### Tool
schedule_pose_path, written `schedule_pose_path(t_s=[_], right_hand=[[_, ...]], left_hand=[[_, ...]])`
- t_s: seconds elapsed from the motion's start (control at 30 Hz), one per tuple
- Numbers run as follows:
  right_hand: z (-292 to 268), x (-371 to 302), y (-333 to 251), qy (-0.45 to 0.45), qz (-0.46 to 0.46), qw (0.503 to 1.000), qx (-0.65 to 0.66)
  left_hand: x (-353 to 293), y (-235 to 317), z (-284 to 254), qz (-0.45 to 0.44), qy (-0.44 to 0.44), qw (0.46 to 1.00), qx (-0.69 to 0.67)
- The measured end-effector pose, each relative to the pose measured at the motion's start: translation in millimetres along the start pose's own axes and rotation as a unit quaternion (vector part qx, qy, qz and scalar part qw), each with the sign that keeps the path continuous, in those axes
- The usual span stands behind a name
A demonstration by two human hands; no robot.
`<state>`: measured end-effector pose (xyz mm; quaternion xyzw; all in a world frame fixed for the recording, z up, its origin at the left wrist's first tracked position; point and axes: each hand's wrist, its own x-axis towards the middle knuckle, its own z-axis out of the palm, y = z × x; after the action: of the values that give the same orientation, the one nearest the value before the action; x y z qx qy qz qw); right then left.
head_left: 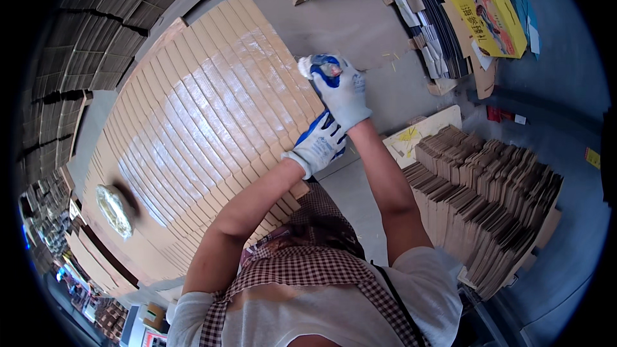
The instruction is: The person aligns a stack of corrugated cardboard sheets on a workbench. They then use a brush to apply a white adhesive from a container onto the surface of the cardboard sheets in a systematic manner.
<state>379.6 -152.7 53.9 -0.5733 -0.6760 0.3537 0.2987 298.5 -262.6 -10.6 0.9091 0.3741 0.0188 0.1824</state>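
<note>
A large fanned layer of flat tan cardboard pieces [193,115] covers the work surface in front of me. My left hand [319,144], in a white and blue glove, presses on the right edge of this layer. Just beyond it, my right hand [340,87], gloved the same way, is closed around a small pale object at the layer's far right edge; I cannot tell what the object is.
A roll of clear tape [114,210] lies on the cardboard at the lower left. Stacks of folded cardboard [488,199] stand to my right. A yellow printed box [488,16] and more flattened cartons lie on the grey floor beyond. Tall cardboard stacks [96,32] rise on the left.
</note>
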Motion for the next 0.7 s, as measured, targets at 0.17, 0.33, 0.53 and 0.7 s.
schedule_pose_path(t_s=[0.17,0.33,0.53,0.7], right_hand=[[27.3,18.7,18.8,-0.036,-0.076,0.993,-0.082],[20.8,33.9,-2.1,0.003,-0.071,0.997,-0.032],[38.5,52.6,6.4,-0.05,-0.076,0.99,-0.105],[47.5,68.5,-19.2,0.0,-0.066,0.997,-0.039]], left_hand=[[-0.1,1.3,3.7,0.005,0.001,0.999,0.042],[-1.7,1.7,1.5,0.007,-0.011,0.998,0.063],[0.1,3.3,7.4,0.001,0.016,0.999,0.031],[0.5,2.8,13.1,-0.005,0.039,0.999,0.005]])
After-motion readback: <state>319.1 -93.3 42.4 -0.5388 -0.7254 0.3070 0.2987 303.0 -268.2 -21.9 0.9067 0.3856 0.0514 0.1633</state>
